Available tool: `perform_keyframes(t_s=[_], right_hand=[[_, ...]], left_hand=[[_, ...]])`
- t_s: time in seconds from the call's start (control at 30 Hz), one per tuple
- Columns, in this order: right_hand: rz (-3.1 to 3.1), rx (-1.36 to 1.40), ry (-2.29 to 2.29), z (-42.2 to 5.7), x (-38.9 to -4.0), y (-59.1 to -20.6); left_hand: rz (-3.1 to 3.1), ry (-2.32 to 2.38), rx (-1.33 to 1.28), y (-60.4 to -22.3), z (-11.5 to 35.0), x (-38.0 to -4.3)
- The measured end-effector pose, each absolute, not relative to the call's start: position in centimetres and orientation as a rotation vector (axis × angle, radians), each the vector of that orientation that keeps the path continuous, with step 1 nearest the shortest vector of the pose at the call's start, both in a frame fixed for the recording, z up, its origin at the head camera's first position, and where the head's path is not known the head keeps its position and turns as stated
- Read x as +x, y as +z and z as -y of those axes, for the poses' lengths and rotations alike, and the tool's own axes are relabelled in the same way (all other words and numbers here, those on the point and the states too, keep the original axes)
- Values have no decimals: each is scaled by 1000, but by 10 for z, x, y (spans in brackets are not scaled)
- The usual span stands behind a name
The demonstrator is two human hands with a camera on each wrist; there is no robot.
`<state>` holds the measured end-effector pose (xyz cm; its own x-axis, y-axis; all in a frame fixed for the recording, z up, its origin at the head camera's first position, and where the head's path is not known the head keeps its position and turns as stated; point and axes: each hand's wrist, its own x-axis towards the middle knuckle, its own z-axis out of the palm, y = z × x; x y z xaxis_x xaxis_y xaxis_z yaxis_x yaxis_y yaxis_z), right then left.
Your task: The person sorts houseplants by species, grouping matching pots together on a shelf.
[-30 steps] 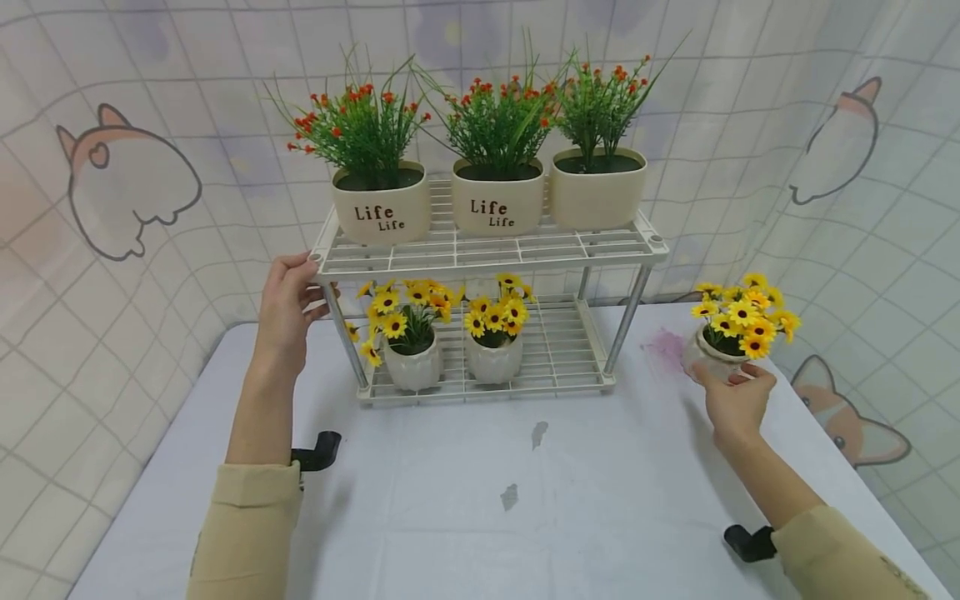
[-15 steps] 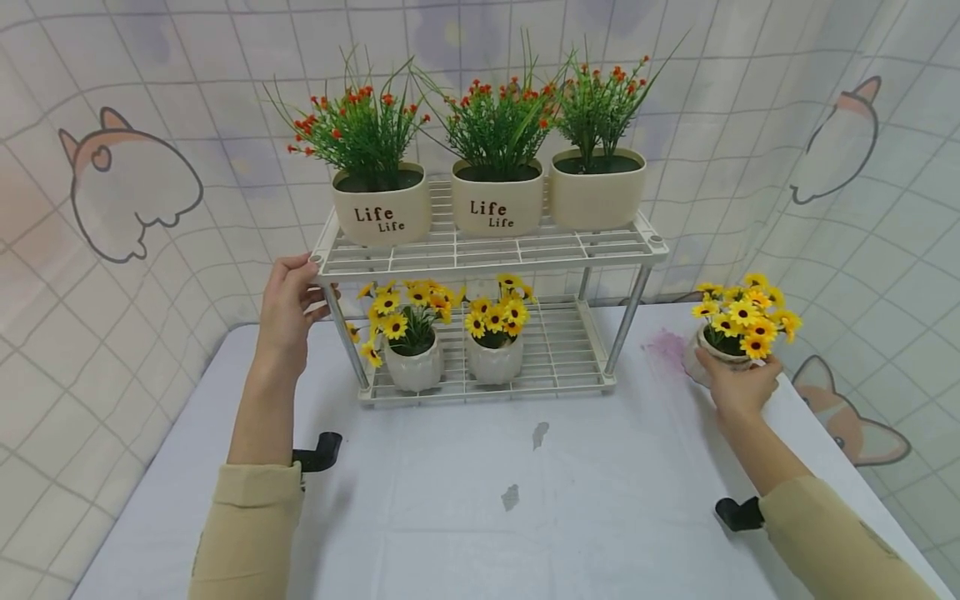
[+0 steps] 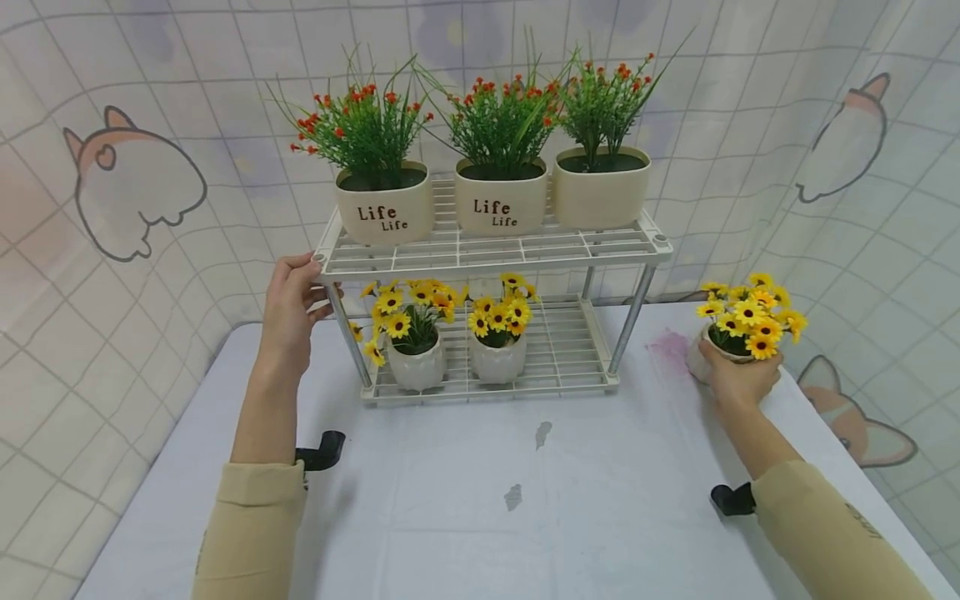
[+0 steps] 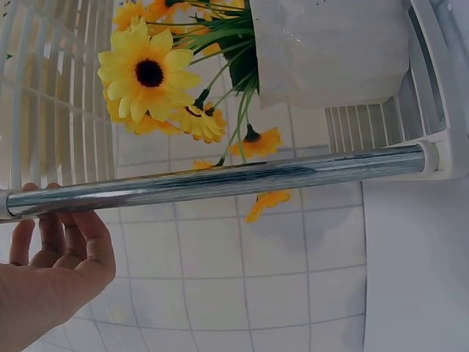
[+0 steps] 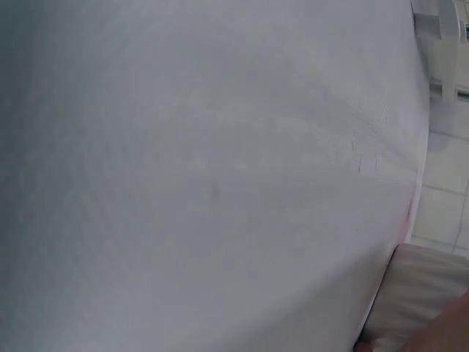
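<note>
My left hand holds the upper left front corner of a white two-tier wire shelf rack. In the left wrist view, that hand's fingers bend up against the top end of the metal post. At the table's right side, my right hand grips a small whitish flowerpot with yellow sunflowers. The right wrist view catches just part of this pot and a bit of hand at the lower right corner. Fingers behind the pot are hidden.
Three cream planters with red-flowered plants line the upper tier. Two white sunflower pots stand on the lower tier, left and middle; bare wire grid shows at its right. White cloth covers the table.
My right hand has moved in around the sunflower pot, its grip now further over the front of the pot. My left hand stays at the rack's corner.
</note>
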<state>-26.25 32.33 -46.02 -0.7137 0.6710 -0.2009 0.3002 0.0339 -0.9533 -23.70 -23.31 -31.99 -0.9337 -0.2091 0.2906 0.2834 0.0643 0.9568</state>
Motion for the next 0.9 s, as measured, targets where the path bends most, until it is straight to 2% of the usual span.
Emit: perform_keyframes(t_s=[0.4,0.9], right_hand=[[1959,-1044,1724,-323,-261,-456],[2044,-1051,1650,-325,-241,-452]], left_hand=[[1993,-1936,-82,-319,231,-237],[1996,-1932,-81,-320,233,-237]])
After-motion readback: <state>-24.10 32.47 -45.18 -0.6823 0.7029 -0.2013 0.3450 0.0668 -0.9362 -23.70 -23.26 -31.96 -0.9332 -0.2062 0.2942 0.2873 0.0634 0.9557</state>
